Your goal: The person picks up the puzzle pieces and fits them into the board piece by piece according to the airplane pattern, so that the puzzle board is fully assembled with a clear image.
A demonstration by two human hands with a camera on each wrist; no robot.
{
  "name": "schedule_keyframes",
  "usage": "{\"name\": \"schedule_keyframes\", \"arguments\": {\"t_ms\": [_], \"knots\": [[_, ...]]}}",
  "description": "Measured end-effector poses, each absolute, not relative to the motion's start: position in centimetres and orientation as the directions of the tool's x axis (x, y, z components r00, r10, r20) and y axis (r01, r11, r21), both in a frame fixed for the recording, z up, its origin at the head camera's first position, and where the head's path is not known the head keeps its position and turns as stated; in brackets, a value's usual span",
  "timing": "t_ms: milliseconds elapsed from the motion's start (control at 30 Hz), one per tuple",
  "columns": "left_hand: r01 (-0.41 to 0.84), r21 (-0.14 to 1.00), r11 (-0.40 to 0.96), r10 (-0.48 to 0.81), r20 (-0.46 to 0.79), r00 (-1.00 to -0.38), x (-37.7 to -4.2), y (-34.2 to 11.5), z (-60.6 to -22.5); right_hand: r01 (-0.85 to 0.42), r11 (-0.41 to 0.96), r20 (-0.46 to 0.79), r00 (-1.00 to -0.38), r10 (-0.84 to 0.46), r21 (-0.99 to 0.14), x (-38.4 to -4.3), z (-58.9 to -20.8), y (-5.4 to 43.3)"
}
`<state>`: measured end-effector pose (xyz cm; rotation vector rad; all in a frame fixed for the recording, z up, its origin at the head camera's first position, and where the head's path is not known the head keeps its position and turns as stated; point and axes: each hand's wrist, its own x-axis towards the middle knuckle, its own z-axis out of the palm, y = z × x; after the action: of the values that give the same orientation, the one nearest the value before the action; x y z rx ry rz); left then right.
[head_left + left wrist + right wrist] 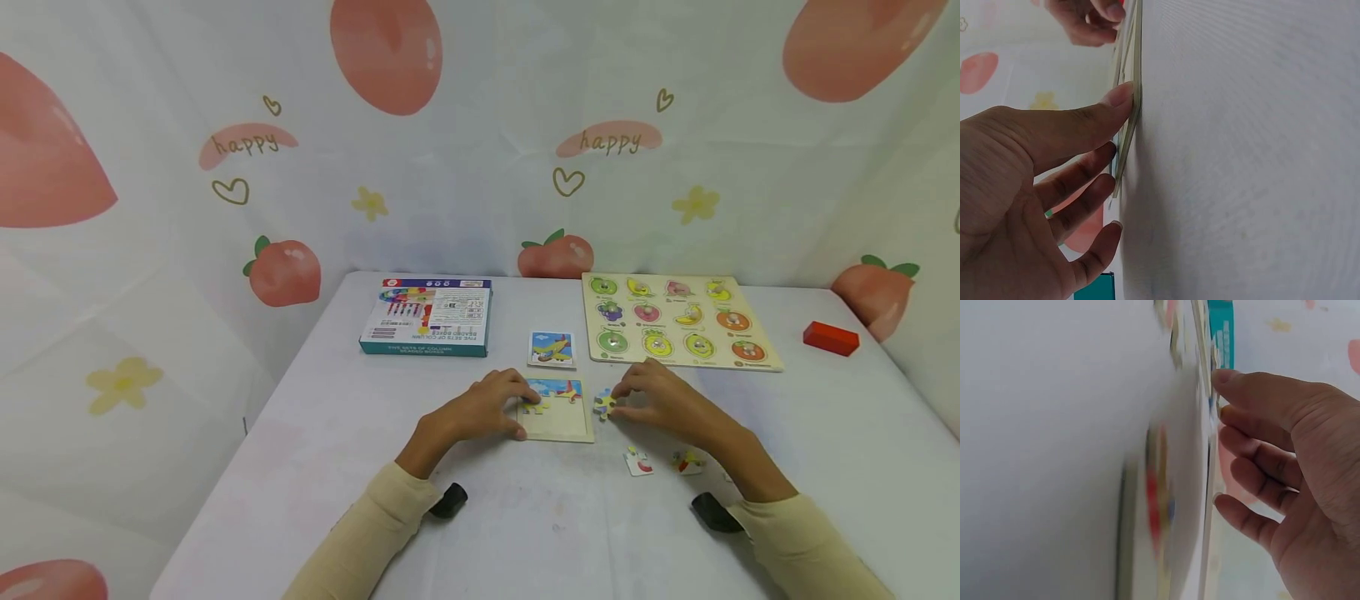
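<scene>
A shallow wooden puzzle board [558, 429] lies on the table with airplane-picture pieces [557, 387] along its far part. My left hand [487, 406] grips the board's left side, thumb at the near left corner and index fingertip over a yellow piece inside. In the left wrist view, the thumb [1094, 122] meets the board's edge [1137, 69]. Just right of the board, my right hand [660, 402] pinches a blue and yellow jigsaw piece [603, 404] between thumb and fingers. The right wrist view shows that piece edge-on, mostly hidden by the right thumb [1260, 387].
Loose jigsaw pieces [638, 462] lie near the right forearm, one partly hidden by it. Beyond the board is a small airplane picture [551, 349]. A boxed toy set [426, 318] stands back left, a fruit puzzle board [678, 323] back right, a red block [831, 338] far right.
</scene>
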<state>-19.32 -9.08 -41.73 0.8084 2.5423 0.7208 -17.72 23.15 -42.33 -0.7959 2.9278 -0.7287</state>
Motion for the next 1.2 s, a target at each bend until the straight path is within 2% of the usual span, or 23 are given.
{"name": "schedule_keyframes", "arguments": {"t_ms": [333,600,933,1200], "knots": [[0.417,0.572,0.706,0.613,-0.198,-0.765,-19.3,-9.0,-41.6,-0.545,0.711,0.093,-0.817,-0.569,-0.445,-18.6,-42.0,19.6],[0.428,0.575,0.698,0.623,-0.192,-0.758,-19.3,-9.1,-41.6,-0.55,0.694,0.075,-0.805,-0.588,-0.465,-19.1,-41.8,17.6],[0.434,0.568,0.699,0.624,-0.19,-0.758,-19.3,-9.1,-41.4,-0.609,0.684,0.1,-0.772,-0.628,-0.403,-19.6,-42.0,16.3],[0.437,0.558,0.706,0.623,-0.196,-0.757,-19.2,-9.0,-41.4,-0.62,0.675,0.094,-0.76,-0.643,-0.4,-19.7,-42.3,16.2]]}}
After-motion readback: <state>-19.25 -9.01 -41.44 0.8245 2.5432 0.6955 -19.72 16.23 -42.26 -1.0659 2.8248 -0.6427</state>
